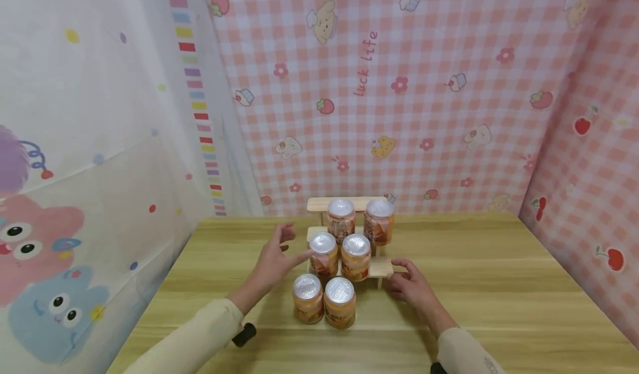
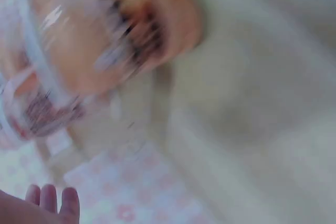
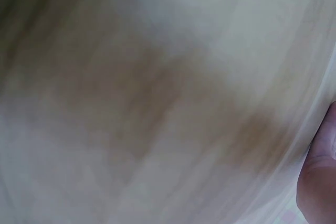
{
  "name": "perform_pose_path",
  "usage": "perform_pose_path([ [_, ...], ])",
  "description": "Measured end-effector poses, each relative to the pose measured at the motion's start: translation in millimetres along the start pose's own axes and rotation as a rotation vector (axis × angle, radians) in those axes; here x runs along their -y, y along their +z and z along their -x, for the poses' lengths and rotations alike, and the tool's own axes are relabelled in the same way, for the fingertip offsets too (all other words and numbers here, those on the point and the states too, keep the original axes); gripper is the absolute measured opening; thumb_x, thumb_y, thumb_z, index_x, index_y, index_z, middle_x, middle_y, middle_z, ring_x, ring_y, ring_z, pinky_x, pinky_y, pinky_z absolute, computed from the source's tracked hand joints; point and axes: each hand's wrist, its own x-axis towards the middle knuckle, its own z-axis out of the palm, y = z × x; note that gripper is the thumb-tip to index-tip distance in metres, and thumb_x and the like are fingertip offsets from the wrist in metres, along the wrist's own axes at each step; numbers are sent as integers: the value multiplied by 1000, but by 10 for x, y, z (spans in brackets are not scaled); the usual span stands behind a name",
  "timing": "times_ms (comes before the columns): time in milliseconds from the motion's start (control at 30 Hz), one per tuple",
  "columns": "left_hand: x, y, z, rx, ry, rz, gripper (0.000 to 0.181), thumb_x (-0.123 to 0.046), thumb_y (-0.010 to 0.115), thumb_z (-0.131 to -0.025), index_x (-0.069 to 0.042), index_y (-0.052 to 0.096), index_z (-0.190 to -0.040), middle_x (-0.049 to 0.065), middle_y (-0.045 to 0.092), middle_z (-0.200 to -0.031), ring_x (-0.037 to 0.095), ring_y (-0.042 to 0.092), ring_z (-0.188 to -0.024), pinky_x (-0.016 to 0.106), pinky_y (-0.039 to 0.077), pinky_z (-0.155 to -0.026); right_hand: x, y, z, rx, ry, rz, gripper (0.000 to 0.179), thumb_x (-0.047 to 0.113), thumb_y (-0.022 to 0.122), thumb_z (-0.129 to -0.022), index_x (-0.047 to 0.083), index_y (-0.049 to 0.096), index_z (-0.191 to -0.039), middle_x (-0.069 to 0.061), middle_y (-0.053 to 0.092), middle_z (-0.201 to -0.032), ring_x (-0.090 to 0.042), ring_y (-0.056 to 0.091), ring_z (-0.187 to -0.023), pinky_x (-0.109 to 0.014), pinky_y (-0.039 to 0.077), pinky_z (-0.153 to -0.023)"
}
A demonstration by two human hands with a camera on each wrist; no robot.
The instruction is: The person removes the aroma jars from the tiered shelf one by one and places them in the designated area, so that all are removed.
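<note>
A stepped wooden rack (image 1: 381, 268) stands on the table, holding cans with orange printed sides and silver lids. Two are higher up, a back left can (image 1: 341, 222) and a back right can (image 1: 379, 222). Lower down sit a left can (image 1: 323, 256) and a right can (image 1: 356, 259). Two more, a front left can (image 1: 308, 301) and a front right can (image 1: 340, 304), stand on the table before the rack. My left hand (image 1: 272, 263) is spread, its thumb tip right at the lower left can. At the rack's right end, my right hand (image 1: 412, 288) rests its loosely bent fingers, holding no can.
The wooden table (image 1: 479, 285) reaches back to a pink checked cloth (image 1: 429, 113). A white patterned curtain (image 1: 120, 141) hangs at the left, and another pink checked cloth (image 1: 594, 168) closes the right side.
</note>
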Motion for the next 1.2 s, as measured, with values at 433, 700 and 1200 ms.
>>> perform_pose_path([
  [433,-309,164,-773,183,-14,-16,86,-27,85,-81,-12,37,-150,14,49,-140,30,49,-127,47,40,-106,-36,-5,-24,0,-7,-8,43,3,54,-97,-2,40,-138,-31,59,-121,-28,67,-91,-41,56,-80],
  [700,-362,324,-894,235,-18,14,79,-22,85,-80,-8,43,-145,12,56,-132,28,55,-118,44,44,-102,-56,-22,-49,-4,-4,-19,42,3,54,-97,-1,42,-137,-30,59,-121,-26,67,-89,-40,56,-79],
  [1200,-362,439,-920,276,-37,-115,78,-19,83,-82,-9,42,-148,9,59,-129,25,54,-120,40,45,-101,-29,-15,-28,-7,0,-21,42,1,54,-96,-1,42,-136,-31,59,-121,-28,68,-93,-42,56,-81],
])
